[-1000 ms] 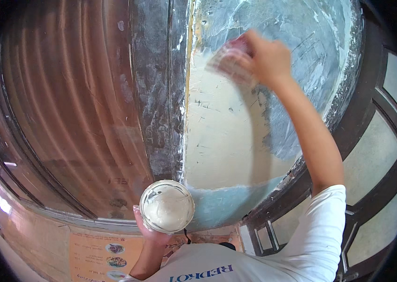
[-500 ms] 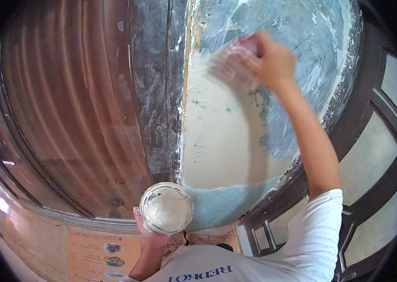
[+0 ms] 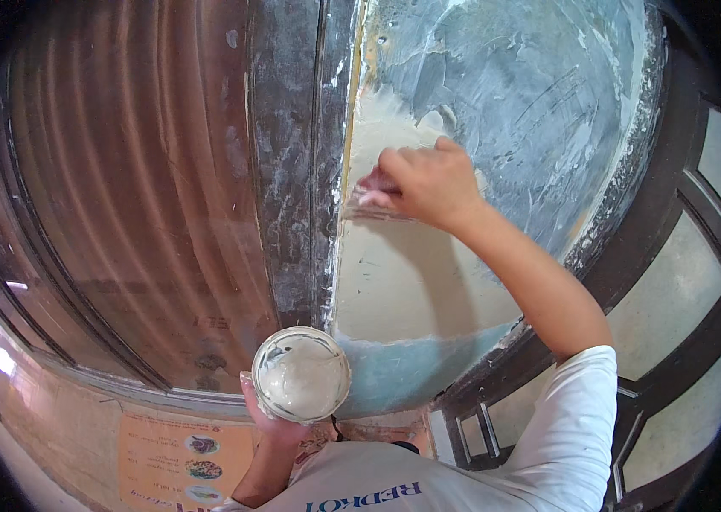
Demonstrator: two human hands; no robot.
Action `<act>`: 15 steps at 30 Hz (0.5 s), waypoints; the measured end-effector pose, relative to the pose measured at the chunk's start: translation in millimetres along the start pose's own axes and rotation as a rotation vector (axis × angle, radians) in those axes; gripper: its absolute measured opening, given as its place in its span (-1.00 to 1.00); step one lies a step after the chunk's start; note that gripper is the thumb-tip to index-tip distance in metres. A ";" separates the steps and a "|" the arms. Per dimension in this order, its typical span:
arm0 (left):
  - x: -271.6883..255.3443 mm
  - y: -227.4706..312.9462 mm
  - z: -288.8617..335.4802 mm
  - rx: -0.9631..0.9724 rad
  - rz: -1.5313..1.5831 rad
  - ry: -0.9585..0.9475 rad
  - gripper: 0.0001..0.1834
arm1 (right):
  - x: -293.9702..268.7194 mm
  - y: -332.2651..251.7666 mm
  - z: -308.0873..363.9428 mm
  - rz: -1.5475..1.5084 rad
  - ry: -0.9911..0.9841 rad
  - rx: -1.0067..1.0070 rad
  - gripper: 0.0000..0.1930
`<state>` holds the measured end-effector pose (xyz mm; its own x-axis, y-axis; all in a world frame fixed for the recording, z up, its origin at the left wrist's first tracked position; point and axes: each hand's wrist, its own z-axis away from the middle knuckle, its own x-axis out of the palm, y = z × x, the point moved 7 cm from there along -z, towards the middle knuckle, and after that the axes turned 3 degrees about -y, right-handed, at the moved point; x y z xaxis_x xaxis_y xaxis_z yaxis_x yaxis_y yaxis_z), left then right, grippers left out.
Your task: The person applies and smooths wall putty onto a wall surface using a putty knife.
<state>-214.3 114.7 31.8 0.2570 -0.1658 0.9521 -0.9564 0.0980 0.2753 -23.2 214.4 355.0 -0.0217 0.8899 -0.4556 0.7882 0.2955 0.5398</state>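
Note:
My right hand (image 3: 430, 183) is closed around a wide putty knife (image 3: 373, 211), its blade against the wall near the left edge of a cream putty patch (image 3: 403, 282). Much of the handle is hidden by my fingers. Above and right of the patch, the wall (image 3: 531, 111) is bluish grey with white smears. Low in front of me, my left hand (image 3: 273, 422) holds up a round tub (image 3: 344, 397) of cream putty (image 3: 296, 375) from below. Most of its fingers are out of sight under the tub.
A dark, worn wooden post (image 3: 288, 171) borders the wall on the left, beside brown glossy panels (image 3: 134, 188). To the right stands a dark-framed door with pale panes (image 3: 676, 264). An orange printed sheet (image 3: 164, 461) shows at lower left.
My right hand has brought the putty knife down and left across the wall. Cream putty now shows higher up, with a ragged upper edge. The tub and my left hand have barely moved.

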 end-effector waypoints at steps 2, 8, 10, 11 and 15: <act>1.6 -0.4 -3.4 0.003 0.003 -0.018 -0.18 | -3.2 7.3 1.5 0.016 0.017 0.045 -0.50; -3.0 -3.6 -6.4 -0.009 -0.012 -0.007 -0.15 | -66.9 80.3 -4.6 0.103 0.296 0.348 -0.51; 5.5 2.6 -1.8 0.020 -0.020 -0.009 -0.15 | -17.9 27.2 9.7 0.079 0.064 0.170 -0.52; 2.5 0.0 -3.5 0.013 -0.013 -0.010 -0.15 | -1.9 -2.3 24.0 -0.061 0.030 0.054 -0.53; 6.1 -6.8 -6.9 -0.029 -0.021 -0.040 -0.17 | -12.8 22.1 34.3 0.006 0.117 0.099 -0.54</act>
<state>-205.2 119.8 36.7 0.2704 -0.2071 0.9402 -0.9464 0.1222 0.2991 15.6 197.6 348.4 -0.0837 0.9276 -0.3641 0.8452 0.2597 0.4672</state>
